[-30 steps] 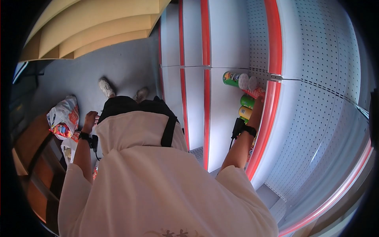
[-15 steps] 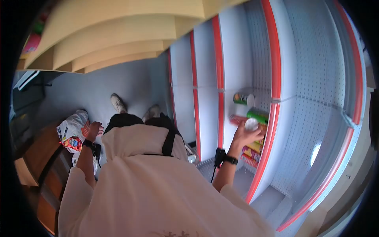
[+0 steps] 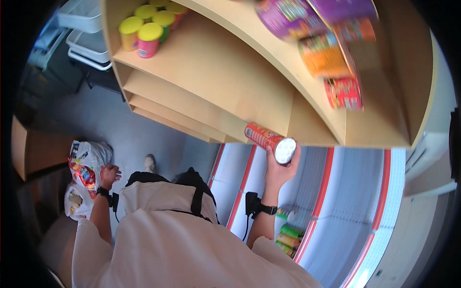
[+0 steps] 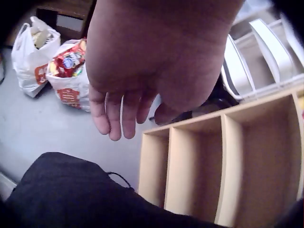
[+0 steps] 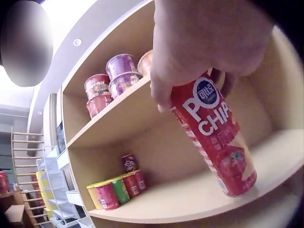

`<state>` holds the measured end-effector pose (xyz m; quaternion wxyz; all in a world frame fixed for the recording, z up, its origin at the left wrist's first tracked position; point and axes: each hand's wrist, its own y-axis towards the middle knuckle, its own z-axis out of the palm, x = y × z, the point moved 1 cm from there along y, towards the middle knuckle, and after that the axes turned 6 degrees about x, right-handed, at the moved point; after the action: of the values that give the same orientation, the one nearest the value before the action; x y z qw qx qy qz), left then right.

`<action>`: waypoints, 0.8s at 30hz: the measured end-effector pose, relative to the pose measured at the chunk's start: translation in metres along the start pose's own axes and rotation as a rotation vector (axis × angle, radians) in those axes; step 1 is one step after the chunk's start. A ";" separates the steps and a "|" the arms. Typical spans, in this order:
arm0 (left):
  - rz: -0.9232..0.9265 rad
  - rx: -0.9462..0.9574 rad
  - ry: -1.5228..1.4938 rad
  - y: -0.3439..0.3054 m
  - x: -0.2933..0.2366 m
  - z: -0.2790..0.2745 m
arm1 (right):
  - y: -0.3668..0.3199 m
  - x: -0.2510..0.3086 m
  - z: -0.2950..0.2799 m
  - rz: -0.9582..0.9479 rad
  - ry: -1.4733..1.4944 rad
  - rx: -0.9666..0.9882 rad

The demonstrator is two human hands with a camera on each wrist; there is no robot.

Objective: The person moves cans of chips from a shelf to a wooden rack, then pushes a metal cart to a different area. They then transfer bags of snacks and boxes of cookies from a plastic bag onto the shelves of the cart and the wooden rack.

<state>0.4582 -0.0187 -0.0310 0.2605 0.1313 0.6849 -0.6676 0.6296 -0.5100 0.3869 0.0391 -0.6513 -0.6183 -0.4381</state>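
Observation:
My right hand (image 3: 282, 173) grips a red potato chip canister (image 3: 259, 135) near its white-lidded end, at the wooden shelf unit (image 3: 216, 72). Seen from the right wrist, the canister (image 5: 216, 137) tilts, its lower end close over the shelf board (image 5: 166, 209). Fingers wrap its top, partly hidden behind the back of the hand. Down at my left side, my left hand (image 3: 110, 175) hangs with nothing in it. Its fingers are loosely extended in the left wrist view, near white plastic bags of snack packs (image 4: 66, 80).
On the same shelf level, yellow-lidded canisters (image 3: 150, 36) stand grouped at the far end. Purple and orange tubs (image 3: 288, 19) sit one level up. Below my right arm, a white rack with red edges (image 3: 317, 192) holds several canisters (image 3: 290, 235). White baskets (image 3: 89, 45) stand beyond.
My right hand has left the white rack with the red canister and moved to the wooden shelf. The view has turned toward that shelf. My left hand still hangs at my side.

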 end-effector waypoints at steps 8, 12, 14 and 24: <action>-0.303 -0.288 -0.576 -0.064 0.170 -0.018 | 0.135 0.031 0.145 -0.184 0.211 0.309; -0.436 -0.356 -0.671 -0.093 0.239 0.035 | 0.192 0.056 0.222 -0.250 0.166 0.332; -0.474 -0.326 -0.831 -0.089 0.264 0.068 | 0.216 0.069 0.259 -0.291 0.130 0.395; -0.090 -0.511 -0.830 -0.041 0.201 0.217 | 0.277 0.065 0.387 -0.104 0.692 0.591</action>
<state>0.3092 -0.2683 -0.0969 0.5061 -0.2437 0.6703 -0.4849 1.0544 -0.2946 0.3254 0.4054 -0.3956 -0.6993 -0.4361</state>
